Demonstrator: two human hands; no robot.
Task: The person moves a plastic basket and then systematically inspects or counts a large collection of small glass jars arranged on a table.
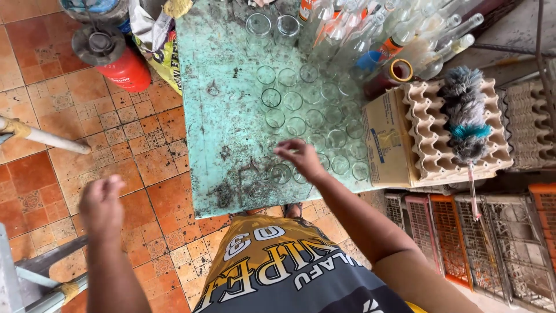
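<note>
nothing is held: left hand is loosely curled over the floor tiles, right hand hovers with fingers spread above the near row of clear glasses on the green table. glasses are packed close, so neighbours could be knocked by a careless reach; bottles far right.

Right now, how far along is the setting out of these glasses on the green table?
Done: rows of clear drinking glasses stand on the worn green table. In hand: the right hand hovers over the nearest glasses, apparently holding nothing; the left hand hangs empty over the floor. Left: clear glass bottles lie piled at the far corner.
</note>
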